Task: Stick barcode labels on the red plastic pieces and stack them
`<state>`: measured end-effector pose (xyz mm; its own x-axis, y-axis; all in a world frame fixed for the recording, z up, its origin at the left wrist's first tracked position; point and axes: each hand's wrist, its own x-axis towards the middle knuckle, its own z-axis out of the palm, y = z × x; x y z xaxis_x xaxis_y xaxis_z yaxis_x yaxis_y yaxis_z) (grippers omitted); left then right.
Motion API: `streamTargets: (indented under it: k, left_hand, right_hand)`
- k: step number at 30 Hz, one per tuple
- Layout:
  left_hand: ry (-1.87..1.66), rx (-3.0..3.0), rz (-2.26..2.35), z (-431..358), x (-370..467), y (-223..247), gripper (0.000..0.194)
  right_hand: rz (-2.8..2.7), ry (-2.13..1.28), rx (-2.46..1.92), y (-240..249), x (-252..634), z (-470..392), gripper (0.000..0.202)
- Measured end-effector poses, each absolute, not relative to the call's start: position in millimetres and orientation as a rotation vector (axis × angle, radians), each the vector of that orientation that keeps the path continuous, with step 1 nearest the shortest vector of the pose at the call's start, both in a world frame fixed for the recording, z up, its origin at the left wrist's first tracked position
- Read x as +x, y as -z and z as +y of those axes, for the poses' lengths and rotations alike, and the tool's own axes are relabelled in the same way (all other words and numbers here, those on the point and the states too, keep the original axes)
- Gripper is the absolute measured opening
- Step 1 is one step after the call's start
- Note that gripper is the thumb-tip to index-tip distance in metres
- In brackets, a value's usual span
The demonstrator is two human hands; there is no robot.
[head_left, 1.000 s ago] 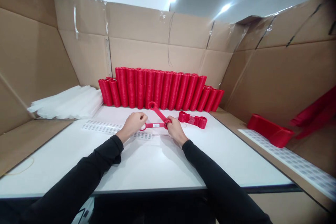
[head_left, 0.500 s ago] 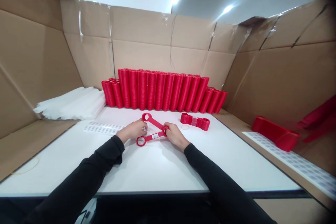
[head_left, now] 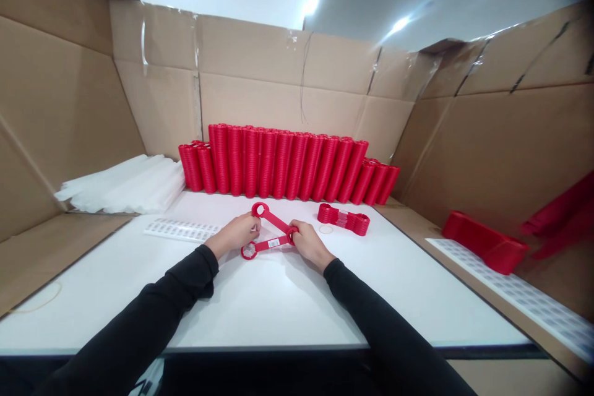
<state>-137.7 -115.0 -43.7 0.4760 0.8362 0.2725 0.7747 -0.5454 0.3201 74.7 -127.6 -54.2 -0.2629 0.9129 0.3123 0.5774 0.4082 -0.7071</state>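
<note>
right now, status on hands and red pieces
Right hand: holding red pieces where they meet. Left hand: by their spread ends, hold unclear. Short red stack: beyond right hand, apart.

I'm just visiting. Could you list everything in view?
Ring-ended pieces: two, red, meeting at right hand
Small stack: one, red, table right
Tall stacks: many, red, along back
Foam-like sheets: one pile, white, back left
Label sheets: two, white with print, table left and far right
Bundle: one, red, far right
Blurred strips: count unclear, red, right edge
Table: one, white, centre
Cardboard walls: three, brown, around table
Ceiling lights: two, white, top
Sleeves: two, black, below hands
Hands: two, bare, centre; left, right
</note>
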Motion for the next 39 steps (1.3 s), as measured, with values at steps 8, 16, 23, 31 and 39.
streamTargets:
  k: [8,16,23,31,39]
  left_hand:
    - [-0.770,2.161,1.186,-121,-137,21,0.007]
    - [-1.072,1.815,1.062,-132,-114,11,0.021]
    - [-1.080,1.812,1.094,-132,-112,11,0.020]
    - [-1.098,1.800,1.091,-128,-111,18,0.021]
    - [-1.134,1.899,1.181,-128,-107,21,0.020]
  right_hand:
    - [-1.914,-0.570,-1.311,51,73,-129,0.015]
    - [-1.884,-0.588,-1.249,44,64,-138,0.016]
    - [-1.866,-0.582,-1.243,47,62,-138,0.016]
    - [-1.872,-0.593,-1.226,49,62,-137,0.014]
    - [-1.865,-0.612,-1.250,46,60,-140,0.016]
